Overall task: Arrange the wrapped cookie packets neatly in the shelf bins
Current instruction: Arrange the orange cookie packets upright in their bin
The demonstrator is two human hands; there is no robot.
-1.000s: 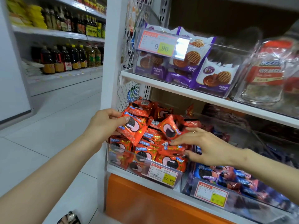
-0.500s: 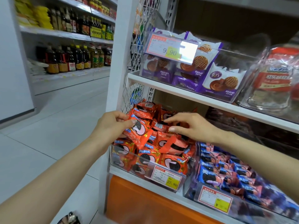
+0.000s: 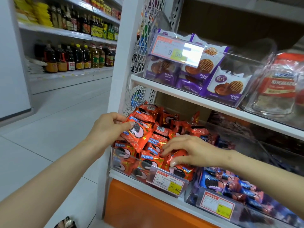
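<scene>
Several red pkts part-hidden under R hand

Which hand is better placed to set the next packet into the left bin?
Probably the left hand: it pinches a red packet above the bin. The right hand pinches a front packet lying in it.

Filling the clear bin to the brim with red packets, leaving only a small gap under the white shelf above. Blocking the left side with wire mesh. Opening wide at the front, above the price tag
</scene>
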